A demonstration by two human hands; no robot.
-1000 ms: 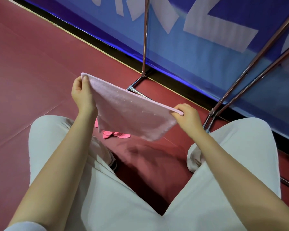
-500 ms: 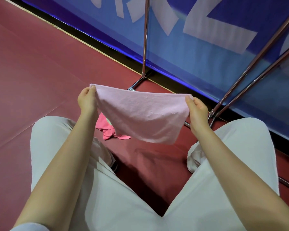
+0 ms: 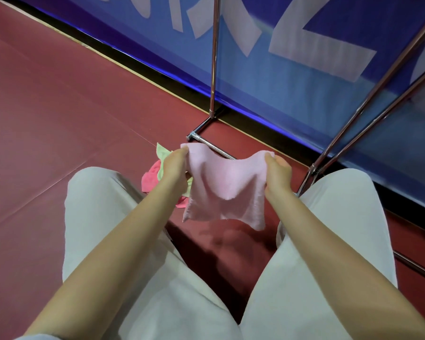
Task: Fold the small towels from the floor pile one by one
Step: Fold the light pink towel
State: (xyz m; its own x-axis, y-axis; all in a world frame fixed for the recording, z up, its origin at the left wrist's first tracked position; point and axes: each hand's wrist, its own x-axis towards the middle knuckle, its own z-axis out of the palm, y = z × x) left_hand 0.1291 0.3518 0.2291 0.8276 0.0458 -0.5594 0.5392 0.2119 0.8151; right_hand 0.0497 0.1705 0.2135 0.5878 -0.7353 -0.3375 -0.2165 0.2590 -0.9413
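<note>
Since I brought my hands toward each other over the last second: the pale pink towel (image 3: pixel 225 190) that was stretched taut between them now sags in a loose belly.

Left grip: my left hand (image 3: pixel 173 169) pinches one top corner of the towel, fingers curled round the cloth.

Right grip: my right hand (image 3: pixel 277 173) pinches the other top corner the same way, thumb on the near face.

Where the towel is: in the air between my two grips, above the gap between my knees (image 3: pixel 103 192), its lower edge hanging free below my hands and clear of the red floor (image 3: pixel 59 106).

What changed: the top edge, a straight line half a second ago, has dipped in the middle; my hands sit closer together and lower than before.

What it means: I judge this as the start of the first fold, corner about to meet corner, with the halving not yet done.

Pile: the coral and green towels (image 3: pixel 155 173) lie on the floor just behind my left grip, partly hidden by my wrist, waiting their turn.

Beyond my grips: a chrome rack foot (image 3: pixel 206 143) and a blue banner (image 3: pixel 292 77).

Risk: slack cloth may fold crooked unless the corners match.
</note>
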